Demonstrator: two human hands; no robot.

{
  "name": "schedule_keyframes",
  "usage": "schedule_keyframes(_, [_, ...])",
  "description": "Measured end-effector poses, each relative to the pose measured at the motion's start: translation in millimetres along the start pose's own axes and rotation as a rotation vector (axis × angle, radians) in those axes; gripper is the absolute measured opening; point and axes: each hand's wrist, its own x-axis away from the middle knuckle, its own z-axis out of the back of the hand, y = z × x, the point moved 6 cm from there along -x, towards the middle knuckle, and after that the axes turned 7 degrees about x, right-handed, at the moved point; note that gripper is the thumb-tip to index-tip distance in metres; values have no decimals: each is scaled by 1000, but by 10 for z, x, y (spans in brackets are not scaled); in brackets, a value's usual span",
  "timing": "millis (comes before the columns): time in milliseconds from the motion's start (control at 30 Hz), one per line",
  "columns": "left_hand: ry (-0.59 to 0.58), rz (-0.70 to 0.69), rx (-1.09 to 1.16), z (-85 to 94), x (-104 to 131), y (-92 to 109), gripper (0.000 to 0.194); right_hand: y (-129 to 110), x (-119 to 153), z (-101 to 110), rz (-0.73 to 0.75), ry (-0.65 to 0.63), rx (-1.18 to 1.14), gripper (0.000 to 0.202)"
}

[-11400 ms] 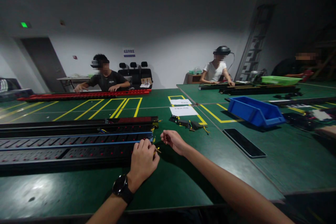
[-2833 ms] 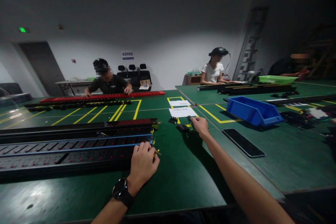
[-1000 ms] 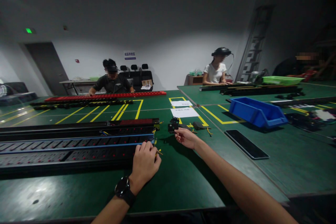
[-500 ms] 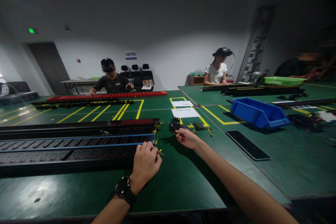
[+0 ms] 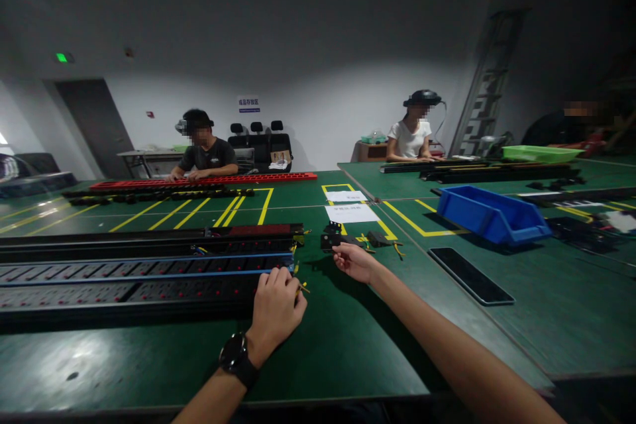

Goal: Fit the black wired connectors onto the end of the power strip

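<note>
My left hand (image 5: 278, 301), with a black watch (image 5: 233, 352) on its wrist, lies with curled fingers over the right end of a long black strip dotted with red (image 5: 193, 293). Yellow wires (image 5: 302, 287) stick out beside its fingertips. Thumb and fingers of my right hand (image 5: 354, 262) pinch the edge of a small flat black plate with holes (image 5: 330, 242), a little above the table. Close behind that hand are another black perforated piece (image 5: 334, 227) and a black part with yellow-green wires (image 5: 381, 238).
Blue-edged and black strips (image 5: 149, 269) lie alongside. To the right are a dark flat tablet-like slab (image 5: 471, 276) and a blue bin (image 5: 491, 215). White paper sheets (image 5: 352, 213) lie on the green table (image 5: 348, 358). Two people (image 5: 209, 158) work across it, one at a red rail (image 5: 248, 178).
Both my hands keep their places and grips. Across the table, the person on the left has lowered a raised hand to the red rail and turned their head.
</note>
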Motion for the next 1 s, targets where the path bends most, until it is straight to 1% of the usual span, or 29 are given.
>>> schedule_keyframes(333, [-5, 1, 2, -15, -7, -4, 12, 12, -32, 28, 3, -6, 23, 25])
schedule_keyframes(633, [-18, 1, -7, -16, -1, -4, 13, 6, -21, 8, 15, -25, 21, 25])
schedule_keyframes(1000, [-18, 2, 4, 4, -3, 7, 14, 4, -19, 6, 9, -3, 20, 26])
